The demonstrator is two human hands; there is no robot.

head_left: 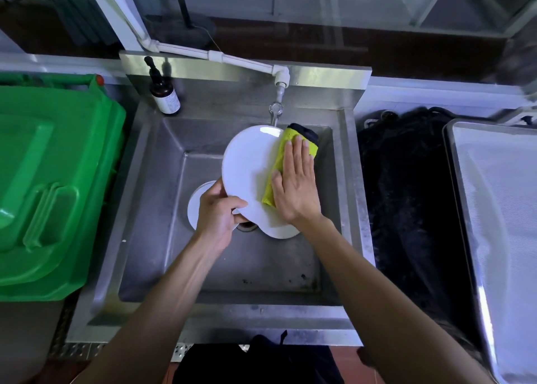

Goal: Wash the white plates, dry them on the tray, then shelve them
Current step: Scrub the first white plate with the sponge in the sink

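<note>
Over the sink (151, 197) we go, and the left hand (216, 213) has the white plate (247, 168) gripped by its near rim, fingers curled underneath and thumb on top, tilting it up over the middle of the basin so the face is open to the scrub. The right hand (296, 186) lies flat, fingers straight, pressing a yellow-green cloth (280, 154) against the plate's right half; an open palm like that spreads pressure across the face, which looks like the point of it. The far edge of the plate sits just below the tap (276, 113) at the back wall of the sink; whether water is running I cannot tell.

Two more white plates wait low in the basin: one (196, 206) showing left of the gripping hand, another (283, 232) peeking out below the right wrist, both near the drain. Probably still to be washed.

A brown pump bottle (164, 94) stands on the sink's back-left corner, within easy reach for soap. The metal tray (494, 209) lies off to the right, beyond a dark mat, with no plate on the part in view, so by my reading we are early in the washing, with drying and shelving all to come.
</note>
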